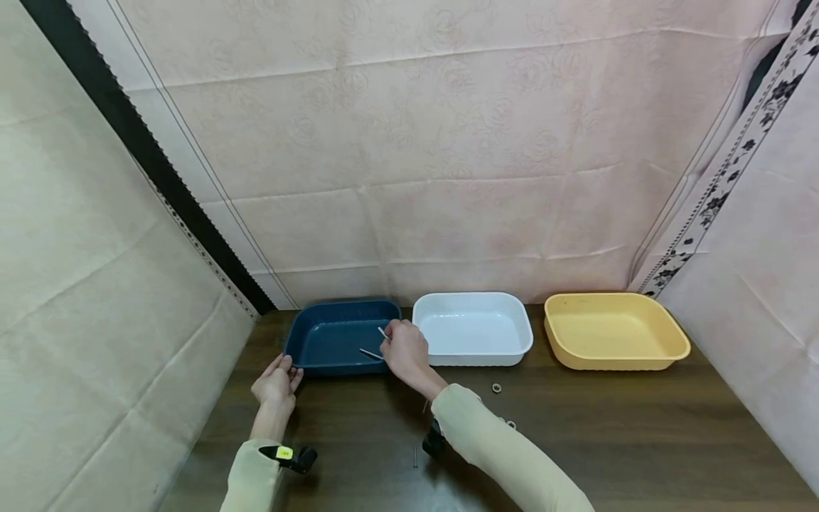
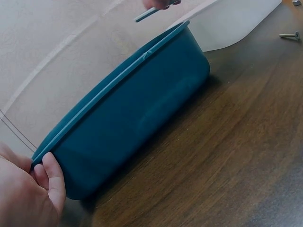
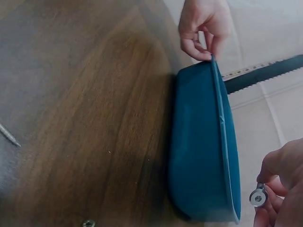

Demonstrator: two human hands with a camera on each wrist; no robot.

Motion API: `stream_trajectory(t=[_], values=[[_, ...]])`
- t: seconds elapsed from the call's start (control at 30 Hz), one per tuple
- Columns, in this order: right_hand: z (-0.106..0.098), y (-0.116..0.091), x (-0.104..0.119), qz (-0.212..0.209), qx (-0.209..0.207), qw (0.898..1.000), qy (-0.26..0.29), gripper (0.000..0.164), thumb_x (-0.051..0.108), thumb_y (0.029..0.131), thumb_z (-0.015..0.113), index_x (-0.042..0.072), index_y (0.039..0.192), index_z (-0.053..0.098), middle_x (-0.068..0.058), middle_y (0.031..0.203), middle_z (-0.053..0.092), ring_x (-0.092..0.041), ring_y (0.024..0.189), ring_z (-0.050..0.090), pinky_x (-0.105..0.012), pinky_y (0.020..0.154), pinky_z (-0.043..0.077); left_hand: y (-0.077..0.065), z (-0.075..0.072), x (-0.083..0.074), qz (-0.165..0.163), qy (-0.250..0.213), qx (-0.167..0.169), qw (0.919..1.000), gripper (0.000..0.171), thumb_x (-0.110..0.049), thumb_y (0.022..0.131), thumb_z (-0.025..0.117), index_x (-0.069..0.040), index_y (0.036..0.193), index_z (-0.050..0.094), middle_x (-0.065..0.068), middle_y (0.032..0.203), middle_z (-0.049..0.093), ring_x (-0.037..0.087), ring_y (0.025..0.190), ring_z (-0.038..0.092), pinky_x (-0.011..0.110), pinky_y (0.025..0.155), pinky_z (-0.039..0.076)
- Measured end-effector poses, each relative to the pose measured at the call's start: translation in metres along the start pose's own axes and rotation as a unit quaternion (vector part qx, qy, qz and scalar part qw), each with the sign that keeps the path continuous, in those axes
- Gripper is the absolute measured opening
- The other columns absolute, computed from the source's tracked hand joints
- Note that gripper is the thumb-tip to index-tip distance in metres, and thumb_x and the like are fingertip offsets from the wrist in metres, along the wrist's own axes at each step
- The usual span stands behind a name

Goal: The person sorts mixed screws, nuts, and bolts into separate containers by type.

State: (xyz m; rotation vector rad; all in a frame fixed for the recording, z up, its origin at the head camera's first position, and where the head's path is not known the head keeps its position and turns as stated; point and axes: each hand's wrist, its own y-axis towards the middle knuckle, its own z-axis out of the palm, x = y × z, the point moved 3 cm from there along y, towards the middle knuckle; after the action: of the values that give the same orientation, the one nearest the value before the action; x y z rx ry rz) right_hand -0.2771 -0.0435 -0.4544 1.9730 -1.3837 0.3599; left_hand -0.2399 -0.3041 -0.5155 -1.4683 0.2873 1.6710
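A dark blue tray (image 1: 339,340) stands on the brown table at the left of a row. At its front left corner, my left hand (image 1: 275,384) pinches the rim between thumb and fingers, as the left wrist view also shows. Over the tray's right side, my right hand (image 1: 406,350) holds thin metal bolts, and one bolt shank (image 1: 371,353) sticks out leftward. In the right wrist view a round bolt head (image 3: 258,198) with a socket shows between the fingertips. The left wrist view catches a grey shank (image 2: 147,14) above the rim.
A white tray (image 1: 473,331) stands just right of the blue one, and a yellow tray (image 1: 614,331) farther right. In front lie a nut (image 1: 496,388), small rings (image 1: 510,424) partly behind my right sleeve, and a bolt (image 1: 415,456). Patterned cloth hangs behind and at both sides.
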Motion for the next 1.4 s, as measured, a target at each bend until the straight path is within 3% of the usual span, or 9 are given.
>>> stream_trajectory(t=[0.2,0.43,0.87,1.1,1.4], values=[[0.011,0.010,0.007,-0.018,0.023,0.999,-0.046,0.005,0.005,0.089,0.068,0.005,0.094,0.069,-0.006,0.084,0.061,-0.020,0.073,0.058,-0.030,0.058,0.052,-0.001,0.001,0.001,0.004,0.000,0.000,1.0000,0.043,-0.008,0.100,0.060,-0.001,0.142,0.054,0.006,0.107,0.056,0.010,0.077,0.055,0.020,0.072,0.056],[0.021,0.016,0.014,-0.040,0.031,0.994,-0.092,0.008,0.007,0.092,0.065,0.005,0.098,0.070,-0.008,0.089,0.063,-0.023,0.079,0.061,-0.031,0.067,0.056,-0.002,0.002,0.000,0.000,0.001,-0.007,1.0000,0.040,-0.010,0.101,0.060,-0.002,0.140,0.056,0.006,0.106,0.055,0.010,0.079,0.054,0.020,0.073,0.056],[0.028,0.018,0.018,-0.024,0.045,0.995,-0.082,0.006,0.010,0.092,0.068,0.006,0.096,0.071,-0.006,0.086,0.061,-0.021,0.078,0.058,-0.033,0.068,0.055,-0.004,0.001,0.001,0.000,0.006,-0.005,1.0000,0.042,-0.010,0.101,0.060,-0.001,0.142,0.054,0.005,0.102,0.055,0.011,0.079,0.054,0.021,0.074,0.056],[0.035,0.018,0.016,-0.018,0.049,0.995,-0.082,0.006,0.011,0.091,0.069,0.007,0.096,0.071,-0.006,0.087,0.062,-0.022,0.078,0.059,-0.034,0.068,0.055,-0.008,0.002,0.001,0.017,-0.019,-0.013,0.9996,0.037,-0.006,0.098,0.063,0.003,0.134,0.060,0.005,0.094,0.058,0.013,0.075,0.055,0.021,0.067,0.057],[0.039,0.019,0.014,-0.022,0.051,0.995,-0.081,0.008,0.011,0.091,0.070,0.006,0.097,0.072,-0.007,0.088,0.063,-0.021,0.079,0.059,-0.034,0.069,0.056,-0.002,0.002,0.002,0.002,-0.009,-0.018,0.9998,0.041,-0.009,0.099,0.062,-0.001,0.139,0.057,0.001,0.094,0.060,0.012,0.078,0.055,0.022,0.073,0.057]])
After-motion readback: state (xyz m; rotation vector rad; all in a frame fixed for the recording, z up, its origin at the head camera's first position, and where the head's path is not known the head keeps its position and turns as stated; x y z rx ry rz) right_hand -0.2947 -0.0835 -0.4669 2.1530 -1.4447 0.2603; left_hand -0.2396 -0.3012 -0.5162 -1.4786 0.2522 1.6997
